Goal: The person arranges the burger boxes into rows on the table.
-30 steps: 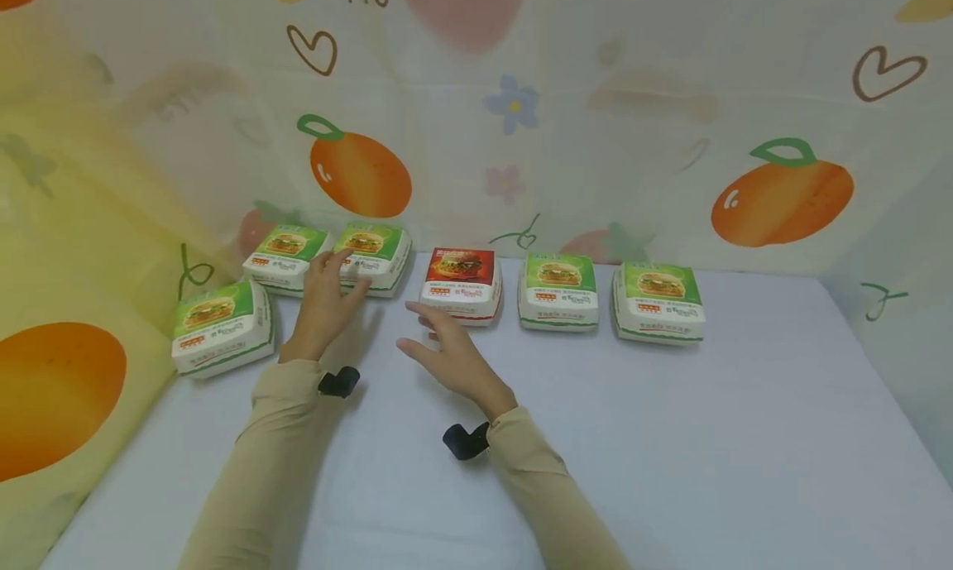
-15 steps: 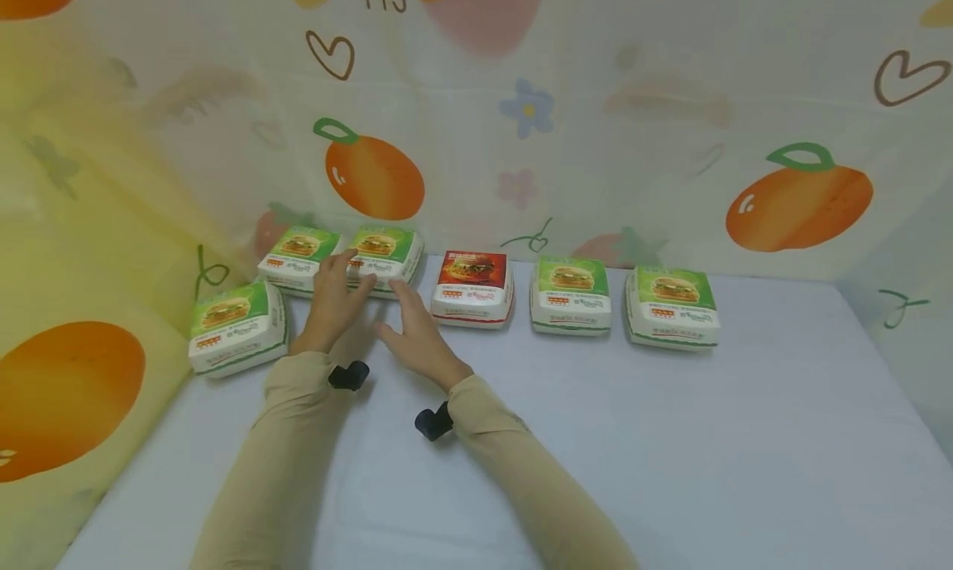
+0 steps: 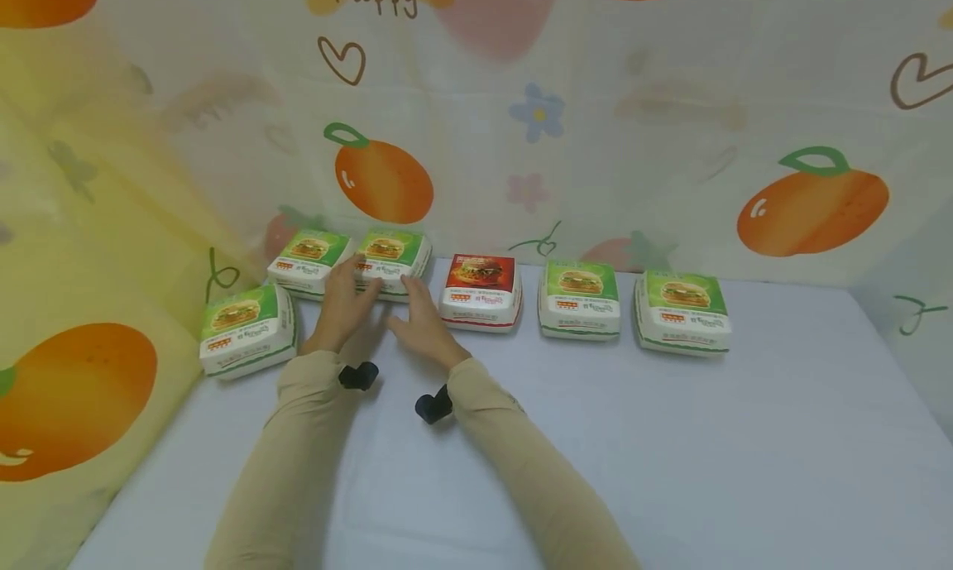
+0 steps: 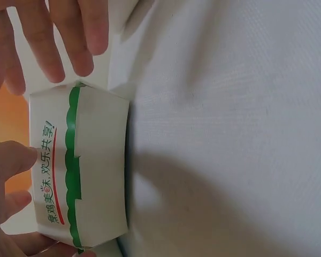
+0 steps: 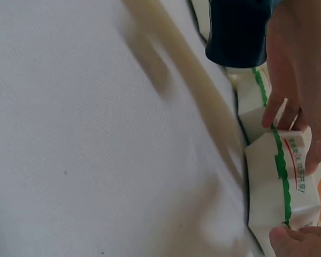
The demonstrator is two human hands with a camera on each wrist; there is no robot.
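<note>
A green and white burger box [image 3: 389, 249] with a burger picture on its lid stands at the back left of the table, between my two hands. My left hand [image 3: 344, 307] grips its left front corner. In the left wrist view, the left thumb lies over the front face of the box [image 4: 102, 171], with fingers along its left side. My right hand [image 3: 430, 330] is by the right front corner, fingers extended; in the right wrist view its fingertips [image 5: 281, 238] are right at the box's edge. The box sits on the table.
Right of it stand a red and white burger box [image 3: 480, 293] and two green ones [image 3: 579, 301], [image 3: 683, 313]. Two more green boxes [image 3: 308, 260], [image 3: 249, 326] stand at left. A fruit-printed curtain [image 3: 484, 140] hangs behind the white table [image 3: 670, 471].
My right hand has moved left and inward to the right side of the green burger box. The left hand has stayed at that box. The head view has shifted slightly left.
</note>
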